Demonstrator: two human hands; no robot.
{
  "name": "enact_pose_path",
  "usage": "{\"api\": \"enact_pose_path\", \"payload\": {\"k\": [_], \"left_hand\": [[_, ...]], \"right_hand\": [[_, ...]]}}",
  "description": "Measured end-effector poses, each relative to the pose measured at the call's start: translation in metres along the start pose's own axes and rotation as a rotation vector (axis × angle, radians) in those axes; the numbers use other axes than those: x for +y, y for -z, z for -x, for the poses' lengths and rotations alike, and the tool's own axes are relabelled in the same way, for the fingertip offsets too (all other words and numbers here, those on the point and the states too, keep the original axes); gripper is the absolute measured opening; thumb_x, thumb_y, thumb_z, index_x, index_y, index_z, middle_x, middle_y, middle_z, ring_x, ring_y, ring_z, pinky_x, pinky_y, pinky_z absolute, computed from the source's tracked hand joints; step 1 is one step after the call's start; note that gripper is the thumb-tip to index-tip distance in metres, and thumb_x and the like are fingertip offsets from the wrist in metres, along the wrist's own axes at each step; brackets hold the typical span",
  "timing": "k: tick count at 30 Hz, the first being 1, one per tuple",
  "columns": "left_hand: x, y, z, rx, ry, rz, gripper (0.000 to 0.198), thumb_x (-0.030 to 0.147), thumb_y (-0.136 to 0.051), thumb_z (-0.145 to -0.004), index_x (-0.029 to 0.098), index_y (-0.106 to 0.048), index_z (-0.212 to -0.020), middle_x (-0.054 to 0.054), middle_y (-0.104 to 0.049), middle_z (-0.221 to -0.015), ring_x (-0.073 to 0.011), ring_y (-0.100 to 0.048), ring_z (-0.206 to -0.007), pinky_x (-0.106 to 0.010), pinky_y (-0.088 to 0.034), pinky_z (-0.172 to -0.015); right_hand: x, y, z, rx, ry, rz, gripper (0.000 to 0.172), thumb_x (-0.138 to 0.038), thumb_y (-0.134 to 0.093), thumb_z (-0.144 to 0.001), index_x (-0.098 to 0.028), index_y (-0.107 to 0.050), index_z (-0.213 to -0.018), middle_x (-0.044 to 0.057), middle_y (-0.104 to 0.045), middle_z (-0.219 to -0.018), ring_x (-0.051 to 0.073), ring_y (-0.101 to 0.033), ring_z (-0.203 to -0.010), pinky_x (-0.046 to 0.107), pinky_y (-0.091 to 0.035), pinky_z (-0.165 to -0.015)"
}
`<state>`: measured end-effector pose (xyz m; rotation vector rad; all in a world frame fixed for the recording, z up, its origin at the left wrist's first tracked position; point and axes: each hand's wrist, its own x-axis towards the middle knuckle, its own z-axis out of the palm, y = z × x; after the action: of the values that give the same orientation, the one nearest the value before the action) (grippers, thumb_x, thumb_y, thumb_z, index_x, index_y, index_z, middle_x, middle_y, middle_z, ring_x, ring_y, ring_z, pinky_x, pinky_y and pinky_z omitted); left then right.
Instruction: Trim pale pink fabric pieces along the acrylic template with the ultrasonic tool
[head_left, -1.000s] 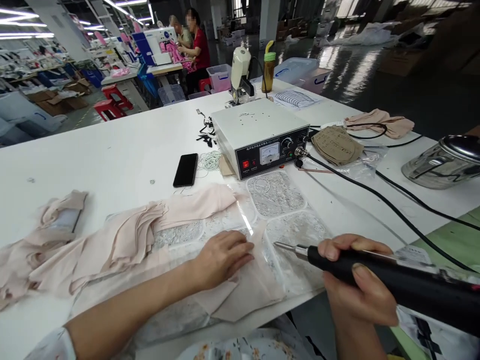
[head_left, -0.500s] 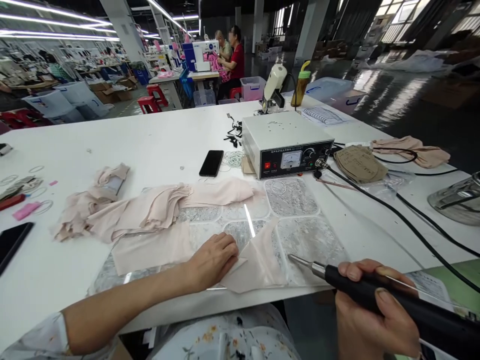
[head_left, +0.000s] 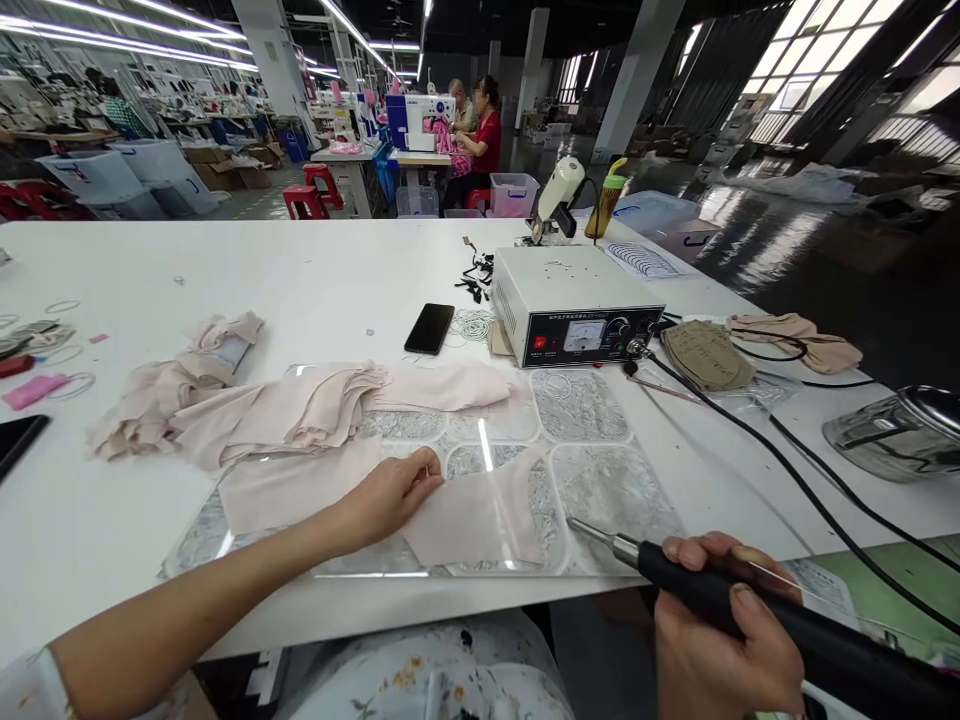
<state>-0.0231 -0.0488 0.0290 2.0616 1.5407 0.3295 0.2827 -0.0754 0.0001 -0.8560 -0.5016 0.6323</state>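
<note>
My left hand (head_left: 394, 497) pinches the upper left corner of a pale pink fabric piece (head_left: 476, 520), which lies mostly flat on a clear-covered, marble-patterned mat (head_left: 619, 480). In my right hand (head_left: 724, 620) is a black handpiece (head_left: 697, 580) with a tapered metal tip. That tip points left over the mat, just right of the fabric and apart from it. Another pink piece (head_left: 300, 487) lies left of my left hand, partly under a stack of pink fabric pieces (head_left: 300, 405). More fabric (head_left: 442, 387) extends right from the stack.
Behind the mat are a phone (head_left: 429, 328) and a control box (head_left: 585, 290) with a meter. A black cable (head_left: 750, 430) runs from the box toward the right. A glass jar (head_left: 892, 430) lies at the right. Two people (head_left: 484, 140) sit near a sewing machine in the background.
My left hand has drawn the pink piece's corner leftward, and the piece now lies flatter, its fold opened out. The handpiece stays in my right hand, and the view has shifted slightly.
</note>
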Motion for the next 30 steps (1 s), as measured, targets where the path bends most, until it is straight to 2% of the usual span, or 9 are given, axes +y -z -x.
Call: {"api": "enact_pose_path", "payload": {"k": [3, 5, 8, 10, 12, 19, 21, 25, 30], "left_hand": [[0.004, 0.004, -0.001, -0.074, 0.040, -0.043, 0.027, 0.043, -0.053, -0.088, 0.020, -0.051, -0.103, 0.006, -0.047, -0.057, -0.0155, -0.048, -0.055, -0.022, -0.032, -0.052], [0.006, 0.005, -0.002, -0.110, 0.057, -0.078, 0.032, 0.042, -0.060, -0.084, 0.020, -0.054, -0.107, 0.005, -0.050, -0.060, -0.0168, -0.051, -0.057, -0.023, -0.032, -0.054], [0.009, 0.006, -0.003, -0.152, 0.061, -0.127, 0.016, 0.034, -0.057, -0.085, 0.019, -0.059, -0.089, 0.002, -0.053, -0.061, -0.0171, -0.053, -0.058, -0.024, -0.031, -0.054], [0.009, 0.005, -0.002, -0.171, 0.058, -0.153, 0.017, 0.029, -0.052, -0.087, 0.018, -0.057, -0.074, 0.001, -0.052, -0.059, -0.0164, -0.052, -0.056, -0.024, -0.030, -0.053], [0.009, 0.004, -0.001, -0.181, 0.055, -0.172, 0.021, 0.025, -0.050, -0.087, 0.018, -0.053, -0.068, 0.001, -0.051, -0.058, -0.0160, -0.050, -0.055, -0.024, -0.028, -0.052], [0.007, 0.005, 0.000, -0.183, 0.008, -0.163, 0.021, 0.020, -0.050, -0.085, 0.017, -0.049, -0.065, -0.001, -0.059, -0.068, -0.0168, -0.055, -0.065, -0.024, -0.033, -0.057], [0.008, 0.006, 0.000, -0.172, -0.001, -0.142, 0.019, 0.019, -0.050, -0.086, 0.017, -0.049, -0.066, -0.001, -0.060, -0.071, -0.0169, -0.056, -0.068, -0.024, -0.034, -0.059], [0.010, 0.010, 0.002, -0.143, -0.002, -0.092, 0.023, 0.021, -0.049, -0.089, 0.018, -0.047, -0.066, 0.001, -0.055, -0.063, -0.0146, -0.051, -0.058, -0.023, -0.032, -0.054], [0.009, 0.024, 0.003, -0.119, -0.021, -0.050, 0.024, 0.024, -0.048, -0.091, 0.017, -0.052, -0.069, 0.001, -0.055, -0.061, -0.0133, -0.050, -0.053, -0.022, -0.031, -0.051]], "right_hand": [[0.001, -0.001, 0.000, -0.012, -0.008, -0.007, 0.020, -0.018, -0.047, -0.052, -0.019, -0.053, -0.071, -0.002, -0.055, -0.065, 0.013, -0.049, -0.051, 0.032, -0.043, -0.051], [0.002, -0.002, 0.001, -0.004, -0.017, -0.015, 0.021, -0.018, -0.048, -0.052, -0.020, -0.054, -0.072, -0.002, -0.055, -0.066, 0.013, -0.050, -0.052, 0.032, -0.043, -0.051], [0.004, -0.003, 0.002, 0.012, -0.013, -0.020, 0.021, -0.019, -0.048, -0.052, -0.019, -0.054, -0.071, -0.001, -0.057, -0.066, 0.013, -0.050, -0.051, 0.032, -0.044, -0.052], [0.005, -0.003, 0.001, -0.001, 0.005, -0.017, 0.020, -0.019, -0.048, -0.053, -0.019, -0.054, -0.071, -0.001, -0.057, -0.066, 0.013, -0.050, -0.051, 0.031, -0.044, -0.051], [0.006, -0.002, 0.001, -0.025, 0.025, -0.015, 0.019, -0.019, -0.048, -0.054, -0.018, -0.054, -0.072, 0.000, -0.057, -0.067, 0.013, -0.051, -0.052, 0.031, -0.044, -0.051], [0.006, 0.005, -0.001, -0.107, 0.037, -0.025, 0.017, -0.020, -0.050, -0.059, -0.021, -0.054, -0.076, -0.003, -0.052, -0.070, 0.013, -0.053, -0.054, 0.031, -0.047, -0.049], [0.005, 0.004, -0.001, -0.090, 0.012, -0.031, 0.018, -0.019, -0.050, -0.059, -0.021, -0.053, -0.076, -0.003, -0.052, -0.070, 0.013, -0.053, -0.055, 0.031, -0.047, -0.049], [0.003, -0.001, 0.000, -0.018, -0.020, -0.058, 0.018, -0.017, -0.048, -0.055, -0.020, -0.050, -0.072, -0.003, -0.052, -0.068, 0.013, -0.052, -0.055, 0.030, -0.047, -0.049], [0.009, -0.001, -0.002, 0.006, -0.025, -0.059, 0.018, -0.017, -0.048, -0.054, -0.019, -0.053, -0.071, -0.001, -0.054, -0.068, 0.013, -0.052, -0.055, 0.030, -0.048, -0.049]]}}
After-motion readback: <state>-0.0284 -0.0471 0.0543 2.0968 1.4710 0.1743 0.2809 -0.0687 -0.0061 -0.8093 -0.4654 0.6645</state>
